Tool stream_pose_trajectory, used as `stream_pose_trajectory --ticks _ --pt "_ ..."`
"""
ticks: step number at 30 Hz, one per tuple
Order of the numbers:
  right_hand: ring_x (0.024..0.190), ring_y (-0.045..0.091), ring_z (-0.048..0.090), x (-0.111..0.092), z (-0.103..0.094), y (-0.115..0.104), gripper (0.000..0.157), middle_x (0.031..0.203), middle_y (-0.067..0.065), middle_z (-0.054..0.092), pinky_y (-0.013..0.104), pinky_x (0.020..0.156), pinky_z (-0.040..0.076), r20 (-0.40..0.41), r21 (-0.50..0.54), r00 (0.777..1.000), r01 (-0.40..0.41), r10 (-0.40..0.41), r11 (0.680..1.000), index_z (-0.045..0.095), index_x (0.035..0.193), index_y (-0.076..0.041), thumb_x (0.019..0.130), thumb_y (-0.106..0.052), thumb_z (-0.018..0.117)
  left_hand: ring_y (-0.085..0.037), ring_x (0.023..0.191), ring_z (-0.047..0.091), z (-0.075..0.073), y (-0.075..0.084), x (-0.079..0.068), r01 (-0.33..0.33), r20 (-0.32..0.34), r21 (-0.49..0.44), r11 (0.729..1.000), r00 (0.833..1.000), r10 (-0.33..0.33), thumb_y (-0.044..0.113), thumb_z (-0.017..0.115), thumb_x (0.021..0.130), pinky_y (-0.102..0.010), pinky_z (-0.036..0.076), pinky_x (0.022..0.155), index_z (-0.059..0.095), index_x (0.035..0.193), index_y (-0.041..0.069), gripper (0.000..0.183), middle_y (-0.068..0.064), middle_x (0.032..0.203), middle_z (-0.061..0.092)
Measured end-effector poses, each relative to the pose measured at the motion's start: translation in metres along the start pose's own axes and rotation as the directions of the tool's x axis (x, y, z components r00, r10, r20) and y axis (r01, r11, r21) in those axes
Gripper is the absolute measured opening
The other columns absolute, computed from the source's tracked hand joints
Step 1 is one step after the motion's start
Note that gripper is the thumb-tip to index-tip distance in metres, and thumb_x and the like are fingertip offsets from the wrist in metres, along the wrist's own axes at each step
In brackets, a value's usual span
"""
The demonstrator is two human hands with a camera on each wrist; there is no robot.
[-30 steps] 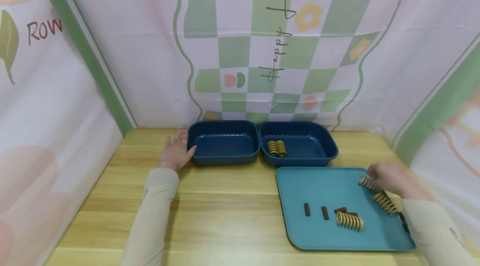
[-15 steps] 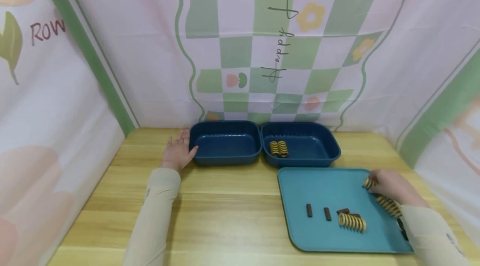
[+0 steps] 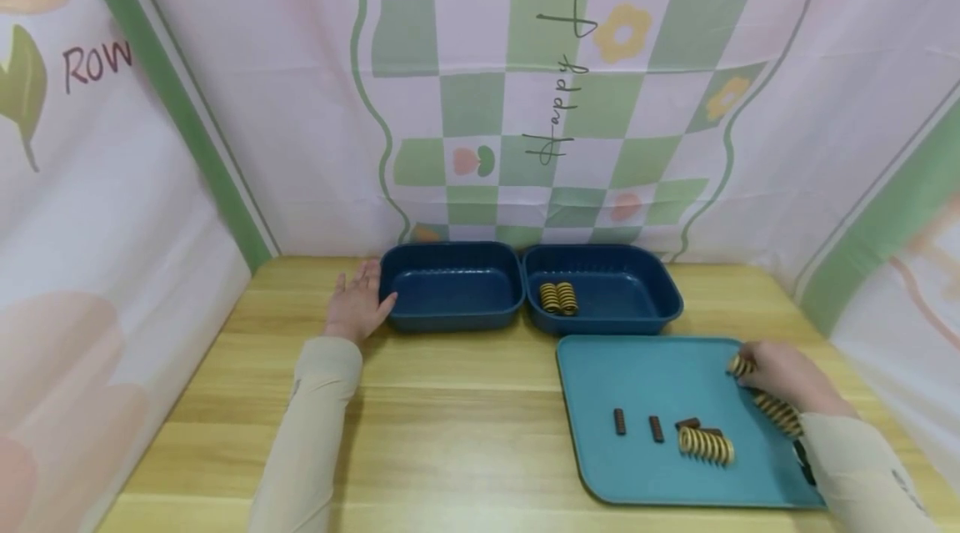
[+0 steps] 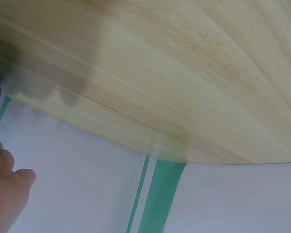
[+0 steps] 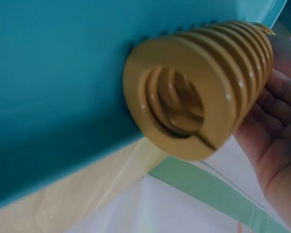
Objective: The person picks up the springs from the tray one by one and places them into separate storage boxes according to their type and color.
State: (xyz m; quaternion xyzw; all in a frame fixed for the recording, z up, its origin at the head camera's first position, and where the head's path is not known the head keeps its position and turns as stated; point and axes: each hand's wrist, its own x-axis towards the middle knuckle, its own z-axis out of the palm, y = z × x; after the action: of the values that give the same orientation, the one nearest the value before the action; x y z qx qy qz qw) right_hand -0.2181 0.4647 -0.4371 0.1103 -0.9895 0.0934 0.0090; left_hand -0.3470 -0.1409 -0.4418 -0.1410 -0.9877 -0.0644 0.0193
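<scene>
My right hand (image 3: 787, 374) is at the tray's far right corner and pinches a yellow coil spring (image 3: 739, 365), partly covered by the fingers. Another yellow spring (image 3: 777, 414) lies just under that hand, large and close in the right wrist view, its ring-shaped end facing the camera. A third yellow spring (image 3: 707, 445) lies on the teal tray (image 3: 645, 475), beside several small dark-brown ribbed pieces (image 3: 619, 421). My left hand (image 3: 356, 305), fingers straight, rests against the left side of the left blue bin (image 3: 453, 320).
Two yellow springs (image 3: 558, 298) stand side by side in the right blue bin (image 3: 607, 323). A black object (image 3: 804, 462) shows partly beside the right sleeve at the tray's edge. The wooden table (image 3: 450, 433) ends at printed cloth walls (image 3: 315, 141).
My right hand has come down slightly, and its fingers now cover more of the far spring. The left hand stays at the bin. The head view has shifted slightly.
</scene>
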Motion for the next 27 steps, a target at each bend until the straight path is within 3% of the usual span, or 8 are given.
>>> stream_pose_trajectory --ticks 4,13,21,27 --pt "0.062 0.015 0.053 0.002 -0.001 -0.003 0.012 0.074 0.005 0.064 0.041 0.056 0.047 0.007 -0.001 1.0 -0.007 0.007 1.0 0.068 0.08 -0.002 0.07 -0.003 0.076 -0.03 0.143 0.012 -0.002 -0.001 -0.003 -0.008 -0.018 -0.03 1.0 1.0 0.007 0.044 0.032 0.1 -0.054 0.007 0.113 0.015 0.147 -0.007 0.072 -0.021 0.153 0.018" --pt "0.062 0.014 0.051 0.006 -0.003 -0.018 0.013 0.073 0.003 0.063 0.038 0.055 0.046 0.011 0.009 1.0 -0.013 0.013 1.0 0.068 0.082 0.0 0.073 -0.004 0.075 -0.031 0.142 0.015 0.001 0.0 0.001 -0.007 -0.015 0.034 0.999 1.0 0.008 0.042 0.036 0.1 -0.054 0.012 0.112 0.017 0.147 -0.006 0.071 -0.02 0.153 0.021" --pt "0.061 0.011 0.052 0.031 -0.011 -0.059 0.019 0.073 0.001 0.063 0.035 0.055 0.045 -0.039 0.084 0.997 0.069 -0.066 0.994 0.067 0.084 0.003 0.074 -0.01 0.076 -0.031 0.142 0.015 0.003 -0.001 0.004 -0.01 -0.027 0.035 0.999 1.0 0.011 0.043 0.036 0.1 -0.054 0.012 0.112 0.018 0.147 -0.007 0.071 -0.02 0.153 0.022" --pt "0.056 0.008 0.048 0.046 -0.02 -0.104 0.017 0.069 -0.005 0.06 0.028 0.05 0.041 0.001 0.145 0.996 0.09 -0.091 0.985 0.068 0.089 0.0 0.078 -0.012 0.074 -0.031 0.142 0.015 0.004 -0.002 0.005 -0.005 -0.023 0.025 1.0 1.0 0.005 0.043 0.037 0.1 -0.054 0.012 0.112 0.017 0.147 -0.006 0.071 -0.021 0.153 0.022"
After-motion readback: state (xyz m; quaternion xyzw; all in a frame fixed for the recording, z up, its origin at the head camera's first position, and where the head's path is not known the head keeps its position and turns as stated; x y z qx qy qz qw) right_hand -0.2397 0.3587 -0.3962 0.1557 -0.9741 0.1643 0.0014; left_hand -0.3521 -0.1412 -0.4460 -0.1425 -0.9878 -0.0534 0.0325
